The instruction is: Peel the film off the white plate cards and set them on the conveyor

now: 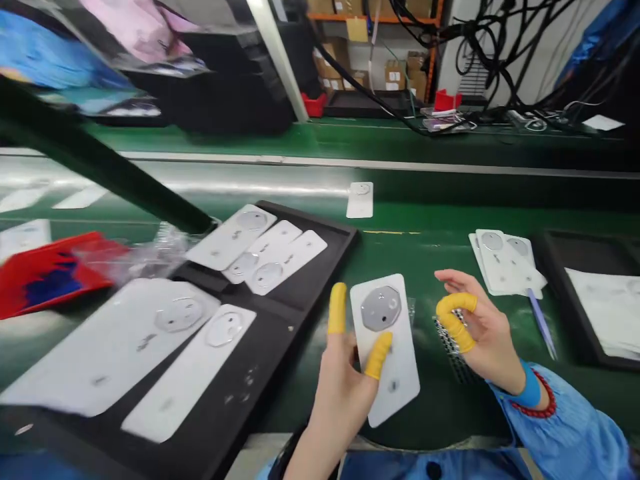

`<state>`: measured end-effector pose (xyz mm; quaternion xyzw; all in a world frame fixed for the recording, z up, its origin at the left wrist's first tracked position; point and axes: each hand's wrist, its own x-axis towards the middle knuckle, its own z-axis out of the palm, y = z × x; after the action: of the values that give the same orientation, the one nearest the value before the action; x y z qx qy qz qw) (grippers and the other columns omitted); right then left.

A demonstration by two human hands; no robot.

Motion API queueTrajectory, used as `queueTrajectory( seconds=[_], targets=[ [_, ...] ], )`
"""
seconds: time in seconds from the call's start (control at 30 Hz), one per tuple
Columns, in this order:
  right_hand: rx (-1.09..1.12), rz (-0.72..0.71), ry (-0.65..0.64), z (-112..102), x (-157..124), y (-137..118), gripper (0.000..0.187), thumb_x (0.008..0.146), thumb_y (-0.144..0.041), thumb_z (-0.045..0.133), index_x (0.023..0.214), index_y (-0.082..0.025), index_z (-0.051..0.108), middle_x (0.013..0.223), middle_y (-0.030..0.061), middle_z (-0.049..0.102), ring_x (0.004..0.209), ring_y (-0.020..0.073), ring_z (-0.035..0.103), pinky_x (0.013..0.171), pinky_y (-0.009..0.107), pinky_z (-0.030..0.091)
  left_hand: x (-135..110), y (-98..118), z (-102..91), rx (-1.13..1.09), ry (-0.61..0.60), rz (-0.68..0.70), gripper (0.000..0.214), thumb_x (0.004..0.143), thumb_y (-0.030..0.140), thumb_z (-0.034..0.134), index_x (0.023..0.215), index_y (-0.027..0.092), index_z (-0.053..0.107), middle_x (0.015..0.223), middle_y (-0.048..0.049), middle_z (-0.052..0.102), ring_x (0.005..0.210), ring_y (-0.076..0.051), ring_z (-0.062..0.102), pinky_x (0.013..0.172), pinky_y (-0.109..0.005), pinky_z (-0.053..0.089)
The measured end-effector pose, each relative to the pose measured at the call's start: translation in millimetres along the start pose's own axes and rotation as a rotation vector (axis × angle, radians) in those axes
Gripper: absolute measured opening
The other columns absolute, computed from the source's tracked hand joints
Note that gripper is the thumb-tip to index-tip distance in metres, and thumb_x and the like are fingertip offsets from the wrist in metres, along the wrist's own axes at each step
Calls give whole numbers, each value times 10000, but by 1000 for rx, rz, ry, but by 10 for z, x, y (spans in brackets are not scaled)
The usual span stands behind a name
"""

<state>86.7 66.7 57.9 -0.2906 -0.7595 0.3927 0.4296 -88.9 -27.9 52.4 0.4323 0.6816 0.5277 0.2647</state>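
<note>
Factory assembly line
Trays (pixel 320 230) of parts (pixel 233 237) sit on a green conveyor (pixel 430 267); shelves (pixel 380 18) of cartons (pixel 395 75) stand behind it.

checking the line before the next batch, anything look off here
A crumpled clear plastic film lies across the edge of the black tray, trailing toward a red-and-blue packet, and looks like stray litter. A lone white rectangular card also sits apart from the others on the green belt.
</note>
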Motion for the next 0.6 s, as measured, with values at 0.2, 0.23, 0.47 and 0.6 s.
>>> queueTrajectory(
  seconds=[0.2,0.23,0.47,0.6],
  targets=[
    [-159,-137,26,58,-79,-198,162,871,-101,573,970,-228,591,1361,114,466,1219,276,519,982,461,484,-292,82,376,-52,-235,22,492,834,249,614,1310,188,504,851,-30,780,723,-208,747,606,-267,592],
    [-172,-142,30,58,-102,-193,168,868,-99,571,975,-228,590,1361,118,465,1204,281,525,954,461,499,-304,102,385,-5,-263,46,414,821,220,602,1230,181,551,747,-10,759,665,-204,737,575,-263,584],
    [-157,-92,19,0,-185,-230,158,867,-112,590,972,-231,594,1370,117,462,1174,282,536,926,450,506,-358,205,341,182,-263,241,133,820,164,544,943,196,584,605,4,697,548,-196,704,496,-249,547],
    [-44,-2,35,-20,-190,-284,76,889,-176,615,933,-238,607,1343,90,480,1181,272,534,937,440,495,-387,207,329,178,-254,330,161,804,145,588,951,212,581,649,15,721,537,-176,697,513,-235,545]
  ],
)
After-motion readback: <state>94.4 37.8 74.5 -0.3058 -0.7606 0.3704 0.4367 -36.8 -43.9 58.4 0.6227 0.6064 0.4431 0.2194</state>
